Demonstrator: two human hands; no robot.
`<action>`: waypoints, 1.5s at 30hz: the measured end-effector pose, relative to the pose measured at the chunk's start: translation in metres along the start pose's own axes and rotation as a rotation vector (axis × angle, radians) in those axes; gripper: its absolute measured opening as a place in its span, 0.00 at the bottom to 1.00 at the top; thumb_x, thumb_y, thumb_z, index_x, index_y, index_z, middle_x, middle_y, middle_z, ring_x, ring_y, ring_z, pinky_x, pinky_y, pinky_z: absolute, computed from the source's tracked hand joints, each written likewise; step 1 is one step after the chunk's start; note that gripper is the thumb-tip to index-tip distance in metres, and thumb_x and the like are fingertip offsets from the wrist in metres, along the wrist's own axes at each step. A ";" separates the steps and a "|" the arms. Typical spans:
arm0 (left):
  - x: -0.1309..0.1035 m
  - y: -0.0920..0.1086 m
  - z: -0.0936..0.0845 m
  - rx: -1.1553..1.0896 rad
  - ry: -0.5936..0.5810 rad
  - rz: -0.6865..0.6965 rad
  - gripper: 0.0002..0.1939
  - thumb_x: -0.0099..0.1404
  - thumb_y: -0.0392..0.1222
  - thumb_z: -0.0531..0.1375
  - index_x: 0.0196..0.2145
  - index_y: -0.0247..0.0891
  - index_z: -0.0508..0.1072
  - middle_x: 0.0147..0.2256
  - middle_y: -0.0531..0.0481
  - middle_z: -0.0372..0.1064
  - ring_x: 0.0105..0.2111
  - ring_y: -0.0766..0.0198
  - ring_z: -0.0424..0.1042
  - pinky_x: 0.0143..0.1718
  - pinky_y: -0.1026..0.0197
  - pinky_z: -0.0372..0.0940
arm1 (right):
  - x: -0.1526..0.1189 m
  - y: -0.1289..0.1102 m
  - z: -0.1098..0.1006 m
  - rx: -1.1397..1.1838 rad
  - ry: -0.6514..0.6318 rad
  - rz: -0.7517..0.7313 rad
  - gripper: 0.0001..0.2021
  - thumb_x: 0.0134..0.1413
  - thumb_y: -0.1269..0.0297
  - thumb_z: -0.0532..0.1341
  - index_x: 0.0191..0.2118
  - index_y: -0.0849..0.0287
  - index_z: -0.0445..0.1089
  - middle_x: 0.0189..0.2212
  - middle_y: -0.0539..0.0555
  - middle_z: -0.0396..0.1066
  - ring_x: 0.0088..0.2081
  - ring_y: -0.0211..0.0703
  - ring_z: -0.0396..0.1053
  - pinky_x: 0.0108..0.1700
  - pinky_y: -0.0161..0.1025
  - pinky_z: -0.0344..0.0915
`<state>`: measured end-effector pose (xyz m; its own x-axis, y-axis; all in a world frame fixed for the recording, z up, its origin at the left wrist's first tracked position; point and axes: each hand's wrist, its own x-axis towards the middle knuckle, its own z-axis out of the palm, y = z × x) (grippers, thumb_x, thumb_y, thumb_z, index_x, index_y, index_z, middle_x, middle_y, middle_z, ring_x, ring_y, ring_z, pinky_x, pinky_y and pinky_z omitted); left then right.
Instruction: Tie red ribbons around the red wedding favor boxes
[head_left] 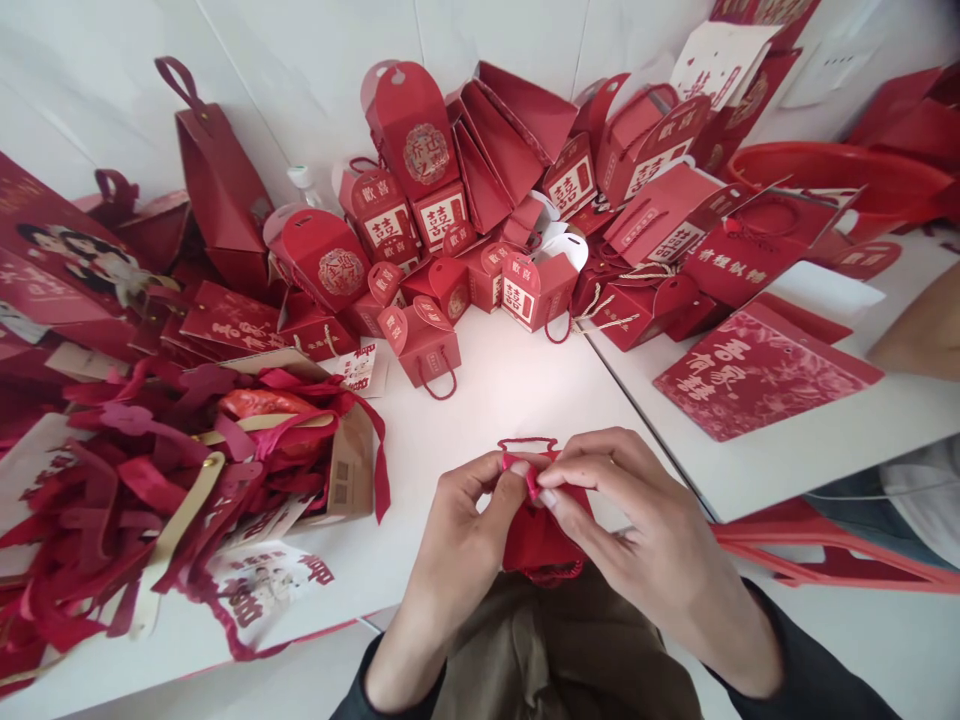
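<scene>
My hands, left [469, 530] and right [637, 520], pinch a pink-red ribbon [532, 482] above a red box [541, 540] at the near edge of a white table [480, 415]. Red gift boxes [409, 150] crowd against a pale tiled wall [315, 60]; a ribbon-filled carton [352, 460] sits left.

A bare strip of white table [495, 385] runs between the ribbon-filled carton [352, 450] at left and the slanted red card [765, 370] at right, giving a hand room to pass. Crowded red boxes [420, 340] block its far end, toward the wall [300, 60].
</scene>
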<state>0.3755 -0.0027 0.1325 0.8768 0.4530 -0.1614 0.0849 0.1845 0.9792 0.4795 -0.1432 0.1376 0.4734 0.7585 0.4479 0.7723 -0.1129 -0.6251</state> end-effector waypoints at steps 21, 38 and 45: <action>-0.001 -0.001 0.000 0.094 0.027 0.042 0.06 0.67 0.39 0.64 0.42 0.39 0.79 0.40 0.50 0.78 0.40 0.63 0.73 0.44 0.63 0.67 | -0.002 0.008 0.001 0.015 -0.091 0.070 0.08 0.69 0.71 0.59 0.47 0.49 0.67 0.45 0.51 0.75 0.50 0.48 0.73 0.51 0.48 0.70; -0.008 -0.025 0.011 0.608 0.270 0.370 0.12 0.64 0.27 0.59 0.39 0.43 0.74 0.36 0.54 0.75 0.37 0.63 0.72 0.40 0.61 0.66 | 0.006 0.008 -0.011 0.432 -0.294 0.459 0.08 0.72 0.56 0.58 0.47 0.49 0.72 0.41 0.48 0.77 0.42 0.41 0.75 0.42 0.35 0.73; -0.008 -0.040 0.011 0.635 0.343 0.671 0.15 0.65 0.25 0.60 0.44 0.42 0.68 0.39 0.54 0.74 0.40 0.67 0.73 0.43 0.66 0.68 | 0.014 0.011 -0.014 0.435 -0.384 0.431 0.11 0.73 0.57 0.57 0.51 0.50 0.74 0.52 0.49 0.77 0.53 0.43 0.74 0.52 0.36 0.69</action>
<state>0.3699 -0.0229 0.0962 0.6595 0.5396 0.5234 -0.0536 -0.6606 0.7488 0.5009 -0.1430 0.1458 0.4539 0.8852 -0.1020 0.2742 -0.2477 -0.9292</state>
